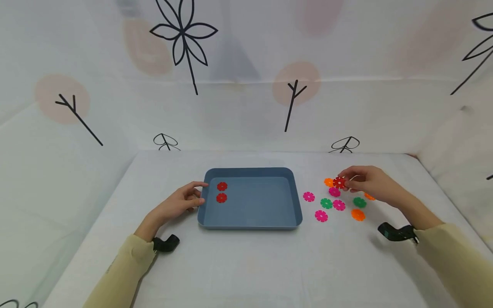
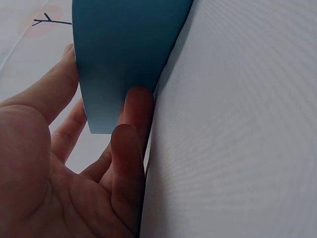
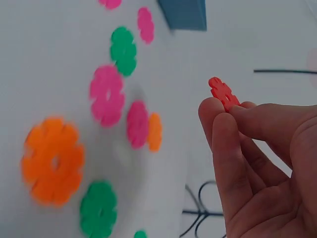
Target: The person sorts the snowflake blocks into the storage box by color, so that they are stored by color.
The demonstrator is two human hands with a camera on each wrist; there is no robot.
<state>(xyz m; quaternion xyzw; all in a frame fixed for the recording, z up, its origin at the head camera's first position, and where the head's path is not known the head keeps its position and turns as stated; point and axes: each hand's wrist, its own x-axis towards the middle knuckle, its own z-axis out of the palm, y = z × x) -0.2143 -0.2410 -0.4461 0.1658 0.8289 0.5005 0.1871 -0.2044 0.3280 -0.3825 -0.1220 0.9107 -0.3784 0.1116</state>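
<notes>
My right hand (image 1: 367, 182) pinches a red flower-shaped plastic disc (image 3: 223, 93) between thumb and fingertips, held above the other discs on the right. My left hand (image 1: 181, 199) holds the left edge of a shallow blue-grey tray (image 1: 250, 226). In the left wrist view, curled fingers (image 2: 137, 106) touch the outside of the tray's end wall (image 2: 119, 59), low by the table. Inside the tray, near its left side, lie two red discs, an upper one (image 1: 222, 186) and a lower one (image 1: 221, 198), one in front of the other.
Loose discs lie right of the tray: pink (image 1: 321, 216), green (image 1: 326, 203), orange (image 1: 358, 214) and several more. A white cloth covers the table (image 1: 246, 265). Behind it hangs a white sheet (image 1: 239, 115) with plant drawings. Black straps (image 1: 166, 244) circle both wrists.
</notes>
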